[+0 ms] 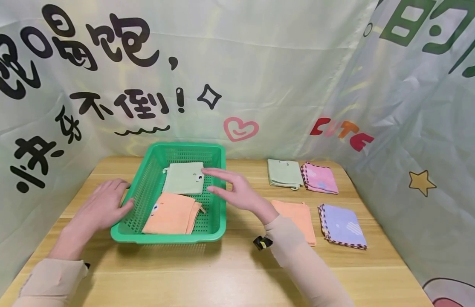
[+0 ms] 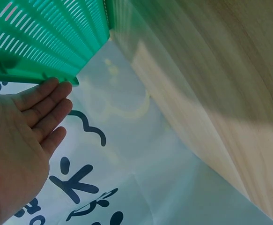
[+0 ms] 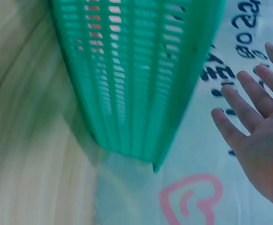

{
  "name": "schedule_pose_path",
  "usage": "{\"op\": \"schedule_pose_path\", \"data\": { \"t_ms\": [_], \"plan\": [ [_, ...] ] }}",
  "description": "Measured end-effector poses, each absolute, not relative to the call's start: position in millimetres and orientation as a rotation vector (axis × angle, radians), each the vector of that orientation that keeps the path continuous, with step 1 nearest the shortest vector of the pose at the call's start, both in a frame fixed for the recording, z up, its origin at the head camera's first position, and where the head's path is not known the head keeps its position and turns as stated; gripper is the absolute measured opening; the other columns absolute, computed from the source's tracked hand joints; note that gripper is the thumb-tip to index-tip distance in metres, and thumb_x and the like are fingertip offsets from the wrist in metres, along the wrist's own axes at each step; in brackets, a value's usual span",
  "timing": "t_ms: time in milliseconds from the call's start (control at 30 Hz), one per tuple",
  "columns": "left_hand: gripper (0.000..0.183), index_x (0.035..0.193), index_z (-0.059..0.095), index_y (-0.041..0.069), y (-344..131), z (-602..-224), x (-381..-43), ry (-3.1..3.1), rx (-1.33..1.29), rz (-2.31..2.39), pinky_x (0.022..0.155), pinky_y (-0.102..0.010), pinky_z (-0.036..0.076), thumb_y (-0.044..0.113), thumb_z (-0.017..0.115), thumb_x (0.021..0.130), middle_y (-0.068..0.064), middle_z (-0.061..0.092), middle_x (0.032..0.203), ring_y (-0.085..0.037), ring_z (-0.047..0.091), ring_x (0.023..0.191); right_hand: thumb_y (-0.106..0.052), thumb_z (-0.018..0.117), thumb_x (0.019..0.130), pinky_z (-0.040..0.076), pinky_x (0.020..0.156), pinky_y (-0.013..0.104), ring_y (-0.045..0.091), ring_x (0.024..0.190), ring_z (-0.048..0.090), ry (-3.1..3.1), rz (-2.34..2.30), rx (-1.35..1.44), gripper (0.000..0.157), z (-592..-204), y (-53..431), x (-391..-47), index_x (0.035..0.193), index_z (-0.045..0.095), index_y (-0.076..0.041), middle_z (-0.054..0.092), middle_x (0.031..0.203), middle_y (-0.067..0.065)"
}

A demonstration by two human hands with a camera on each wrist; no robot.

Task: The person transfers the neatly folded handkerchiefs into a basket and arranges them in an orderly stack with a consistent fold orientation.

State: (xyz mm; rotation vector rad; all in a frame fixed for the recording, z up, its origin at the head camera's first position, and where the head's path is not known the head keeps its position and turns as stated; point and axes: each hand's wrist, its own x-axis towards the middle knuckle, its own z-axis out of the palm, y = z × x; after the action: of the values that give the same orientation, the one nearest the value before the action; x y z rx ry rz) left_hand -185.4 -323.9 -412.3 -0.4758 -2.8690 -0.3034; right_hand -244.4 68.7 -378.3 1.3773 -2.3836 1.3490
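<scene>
A green plastic basket (image 1: 170,238) with slotted sides stands on the table. Inside it lie a folded pale green cloth (image 1: 180,179) with a small eye motif and, nearer, a folded orange cloth (image 1: 170,215). My left hand (image 1: 103,204) is at the basket's left rim, its thumb reaching over the edge; from the left wrist, its fingers (image 2: 52,108) look nearly straight beside the rim. Over the right rim hovers my right hand (image 1: 233,187), fingertips pointing towards the green cloth. The right wrist view shows those fingers (image 3: 244,110) spread and holding nothing.
On the table's right side lie another pale green cloth (image 1: 283,173), a pink cloth (image 1: 320,178), an orange cloth (image 1: 299,217) partly behind the right forearm, and a lilac cloth (image 1: 343,225). Printed fabric (image 1: 283,85) walls the table's back and sides.
</scene>
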Motion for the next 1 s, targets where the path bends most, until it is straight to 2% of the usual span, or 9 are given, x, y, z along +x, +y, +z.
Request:
{"op": "schedule_pose_path", "data": {
  "t_ms": [300, 633, 800, 1000],
  "plan": [
    [0.049, 0.127, 0.057, -0.014, -323, -411, -186, -2.861, -0.479, -0.301, 0.108, -0.068, 0.035, 0.025, 0.059, 0.097, -0.032, 0.057, 0.13, -0.052, 0.047, 0.125, -0.016, 0.067, 0.102, 0.042, 0.118, 0.045, 0.02, 0.141, 0.052, -2.327, 1.433, 1.07, 0.047, -372, 118, -249, 0.148, 0.06, -0.015, 0.059, 0.15, 0.002],
    [0.051, 0.129, 0.055, -0.014, -323, -411, -187, -2.876, -0.474, -0.298, 0.109, -0.069, 0.034, 0.026, 0.059, 0.098, -0.032, 0.056, 0.131, -0.052, 0.046, 0.127, -0.017, 0.065, 0.104, 0.042, 0.117, 0.049, 0.023, 0.138, 0.054, -2.37, 1.444, 0.837, 0.045, -377, 186, -254, 0.148, 0.059, -0.017, 0.058, 0.15, 0.001],
    [0.051, 0.13, 0.055, -0.014, -323, -411, -187, -2.882, -0.473, -0.293, 0.109, -0.069, 0.034, 0.026, 0.059, 0.098, -0.032, 0.056, 0.131, -0.052, 0.046, 0.127, -0.017, 0.065, 0.103, 0.042, 0.116, 0.055, 0.027, 0.138, 0.055, -2.412, 1.426, 0.734, 0.045, -386, 220, -254, 0.148, 0.059, -0.014, 0.059, 0.149, 0.004],
    [0.05, 0.127, 0.056, -0.014, -323, -412, -187, -2.866, -0.482, -0.28, 0.108, -0.067, 0.035, 0.026, 0.059, 0.097, -0.032, 0.057, 0.129, -0.051, 0.047, 0.125, -0.016, 0.064, 0.104, 0.04, 0.115, 0.061, 0.035, 0.138, 0.053, -2.53, 1.365, 0.646, 0.047, -404, 257, -252, 0.15, 0.056, -0.009, 0.059, 0.148, 0.014]
  ]
}}
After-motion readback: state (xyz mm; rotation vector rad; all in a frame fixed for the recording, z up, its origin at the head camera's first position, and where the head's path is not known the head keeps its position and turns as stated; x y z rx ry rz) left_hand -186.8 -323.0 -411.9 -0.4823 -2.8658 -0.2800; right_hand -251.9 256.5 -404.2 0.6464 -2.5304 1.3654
